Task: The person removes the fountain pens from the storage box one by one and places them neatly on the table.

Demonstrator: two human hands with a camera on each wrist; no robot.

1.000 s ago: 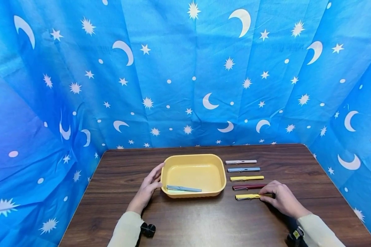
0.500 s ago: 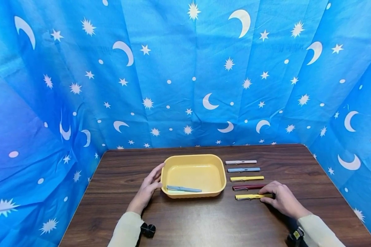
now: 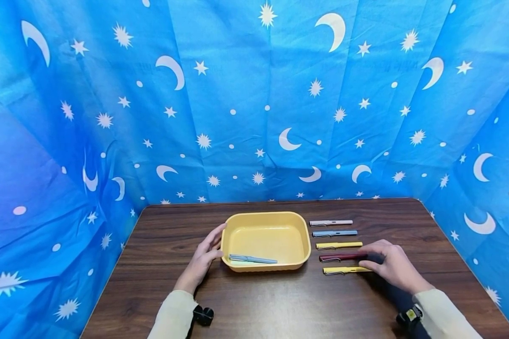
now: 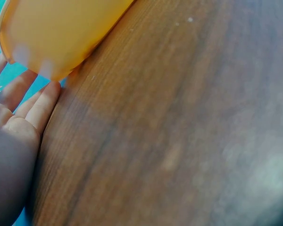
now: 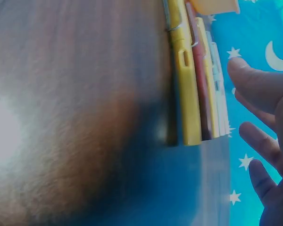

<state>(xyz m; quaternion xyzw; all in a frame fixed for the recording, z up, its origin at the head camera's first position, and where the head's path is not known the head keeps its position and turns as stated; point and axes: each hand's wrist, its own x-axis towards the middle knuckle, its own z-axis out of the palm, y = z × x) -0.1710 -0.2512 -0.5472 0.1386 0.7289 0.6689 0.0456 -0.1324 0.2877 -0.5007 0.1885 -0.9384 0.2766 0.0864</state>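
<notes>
My left hand [image 3: 199, 260] rests with extended fingers against the left outer wall of a yellow rectangular tray [image 3: 265, 215]; the left wrist view shows those fingers [image 4: 43, 106] beside the tray's wall. In the tray lie a blue-grey pen [image 3: 254, 259] and a pale green one mostly hidden under it. My right hand [image 3: 392, 263] hovers by the right ends of the front yellow pen [image 3: 341, 270] and the dark red pen [image 3: 339, 257]. In the right wrist view its thumb and fingers [image 5: 259, 141] are spread and apart from the pens.
Behind the dark red pen lie another yellow pen [image 3: 339, 245], a light blue pen [image 3: 335, 233] and a pinkish-white pen [image 3: 331, 222], in a row right of the tray. A blue cloth [image 3: 237, 94] with moons and stars encloses the brown wooden table [image 3: 271, 310].
My right hand has let go of the front yellow pen and moved slightly up and right. That pen became straight beside the others. The left hand and tray stay put.
</notes>
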